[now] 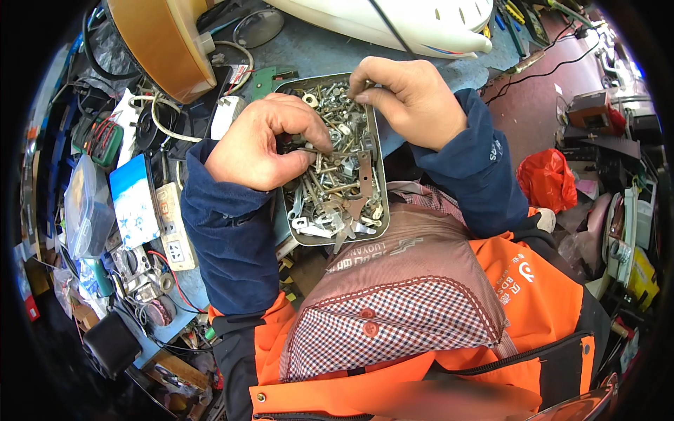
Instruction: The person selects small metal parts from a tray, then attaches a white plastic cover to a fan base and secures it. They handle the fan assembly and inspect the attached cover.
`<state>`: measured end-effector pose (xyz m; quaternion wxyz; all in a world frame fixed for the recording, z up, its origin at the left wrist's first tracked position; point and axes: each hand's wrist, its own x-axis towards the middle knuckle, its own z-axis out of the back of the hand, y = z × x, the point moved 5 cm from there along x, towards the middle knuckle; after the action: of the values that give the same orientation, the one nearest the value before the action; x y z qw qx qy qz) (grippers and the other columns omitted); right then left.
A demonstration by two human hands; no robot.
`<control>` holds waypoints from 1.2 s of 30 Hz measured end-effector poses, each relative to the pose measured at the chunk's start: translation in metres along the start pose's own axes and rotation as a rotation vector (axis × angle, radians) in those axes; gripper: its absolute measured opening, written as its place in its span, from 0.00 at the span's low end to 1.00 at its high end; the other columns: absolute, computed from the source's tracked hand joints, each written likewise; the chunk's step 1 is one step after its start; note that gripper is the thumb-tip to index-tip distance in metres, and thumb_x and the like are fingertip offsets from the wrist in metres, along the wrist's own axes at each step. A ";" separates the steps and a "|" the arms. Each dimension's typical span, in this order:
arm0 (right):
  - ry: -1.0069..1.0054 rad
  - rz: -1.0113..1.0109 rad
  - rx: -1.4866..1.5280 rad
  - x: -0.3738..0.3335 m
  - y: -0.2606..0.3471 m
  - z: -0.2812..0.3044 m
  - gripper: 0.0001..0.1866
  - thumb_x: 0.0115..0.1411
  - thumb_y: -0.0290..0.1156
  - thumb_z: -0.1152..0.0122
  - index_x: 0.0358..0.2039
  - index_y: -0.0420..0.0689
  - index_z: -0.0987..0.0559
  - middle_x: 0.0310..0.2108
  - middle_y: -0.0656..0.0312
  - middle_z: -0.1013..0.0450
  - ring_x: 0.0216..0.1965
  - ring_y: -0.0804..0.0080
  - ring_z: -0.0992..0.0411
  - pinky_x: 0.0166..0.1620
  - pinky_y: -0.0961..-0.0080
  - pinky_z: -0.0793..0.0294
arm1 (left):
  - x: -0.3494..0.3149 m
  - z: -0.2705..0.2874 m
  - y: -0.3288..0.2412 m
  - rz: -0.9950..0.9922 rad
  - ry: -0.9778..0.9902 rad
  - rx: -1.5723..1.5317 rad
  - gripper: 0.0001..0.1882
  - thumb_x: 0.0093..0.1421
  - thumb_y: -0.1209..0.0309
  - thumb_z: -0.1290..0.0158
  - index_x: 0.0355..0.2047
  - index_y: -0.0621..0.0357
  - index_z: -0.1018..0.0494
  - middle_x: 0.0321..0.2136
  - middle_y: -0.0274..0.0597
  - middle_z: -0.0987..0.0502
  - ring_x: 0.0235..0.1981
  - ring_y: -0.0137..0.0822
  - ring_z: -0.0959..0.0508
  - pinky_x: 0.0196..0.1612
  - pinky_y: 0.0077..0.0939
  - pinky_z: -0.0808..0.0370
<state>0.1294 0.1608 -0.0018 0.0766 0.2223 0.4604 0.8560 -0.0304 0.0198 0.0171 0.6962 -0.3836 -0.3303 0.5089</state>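
A metal tray (pixel 385 210) full of loose screws, bolts, nuts and small brackets sits at the near edge of the bench. My left hand (pixel 263 144) reaches over its left side, fingers curled in among the hardware and thumb close to the forefinger. What these fingers hold, if anything, is too small to name. Above the tray's far right corner, my right hand (pixel 407 95) is closed in a pinch; the thing between its fingertips cannot be made out. A flat brown metal bracket (pixel 365 175) with holes lies on top of the hardware, right of my left hand.
Left on the bench are a power strip (pixel 175 228), a multimeter (pixel 132 265), a clear plastic box (pixel 88 207) and cables. A yellow-brown curved casing (pixel 165 49) and a white shell (pixel 393 21) stand beyond the tray. A red plastic bag (pixel 547 181) lies at the right.
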 end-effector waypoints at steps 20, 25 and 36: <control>0.012 -0.127 0.308 -0.008 0.015 -0.013 0.08 0.68 0.15 0.38 0.47 0.35 0.19 0.36 0.61 0.18 0.43 0.78 0.19 0.50 0.78 0.20 | -0.007 0.002 -0.007 0.001 0.006 -0.024 0.11 0.48 0.82 0.38 0.33 0.62 0.15 0.37 0.44 0.13 0.45 0.42 0.16 0.56 0.39 0.25; 0.080 -0.028 0.092 -0.004 0.017 -0.017 0.07 0.68 0.17 0.36 0.45 0.36 0.19 0.35 0.59 0.18 0.39 0.75 0.19 0.46 0.74 0.20 | -0.007 0.002 -0.007 0.012 0.006 -0.002 0.11 0.47 0.82 0.38 0.33 0.62 0.15 0.38 0.44 0.13 0.45 0.43 0.15 0.57 0.38 0.26; 0.011 0.082 0.091 -0.009 0.004 -0.010 0.07 0.63 0.22 0.32 0.43 0.41 0.17 0.28 0.56 0.19 0.29 0.61 0.19 0.36 0.67 0.20 | 0.006 -0.002 -0.003 -0.003 0.003 -0.008 0.11 0.47 0.81 0.38 0.33 0.62 0.15 0.37 0.44 0.13 0.45 0.43 0.15 0.57 0.39 0.26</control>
<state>0.1331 0.1487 -0.0061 0.0287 0.2394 0.4896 0.8379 -0.0258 0.0243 0.0194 0.6960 -0.3867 -0.3318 0.5059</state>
